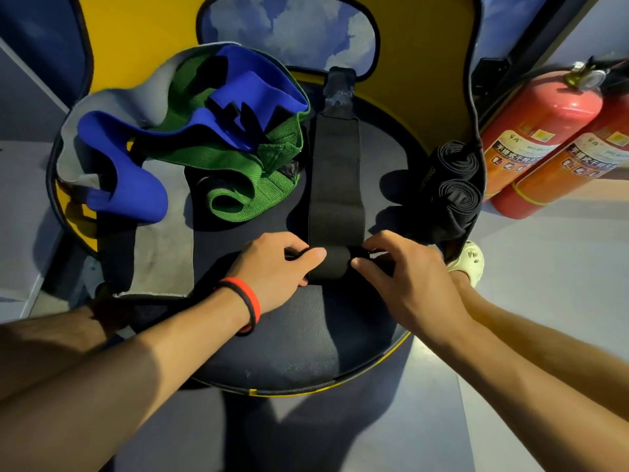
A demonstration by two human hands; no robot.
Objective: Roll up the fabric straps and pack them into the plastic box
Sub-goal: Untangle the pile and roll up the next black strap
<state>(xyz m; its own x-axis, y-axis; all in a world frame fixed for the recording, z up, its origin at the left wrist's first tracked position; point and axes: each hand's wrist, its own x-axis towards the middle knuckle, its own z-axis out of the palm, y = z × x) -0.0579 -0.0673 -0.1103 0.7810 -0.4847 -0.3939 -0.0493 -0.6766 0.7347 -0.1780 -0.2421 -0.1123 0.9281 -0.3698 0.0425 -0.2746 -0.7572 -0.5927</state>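
Note:
A long black fabric strap (335, 172) lies stretched away from me across a round dark padded stool (306, 342). Its near end is wound into a small roll (335, 264). My left hand (272, 267) grips the roll's left end and my right hand (405, 274) pinches its right end. Two finished black rolls (454, 178) lie at the stool's right edge. A blue strap (136, 158), a green strap (245, 185) and a grey strap (163, 247) lie loose in a heap at the left. No plastic box is in view.
Two red fire extinguishers (544, 137) lie on the floor at the right. A pale shoe (471, 262) shows just past the stool's right rim. Yellow and blue padded panels (289, 28) stand behind the stool. Grey floor (544, 301) surrounds it.

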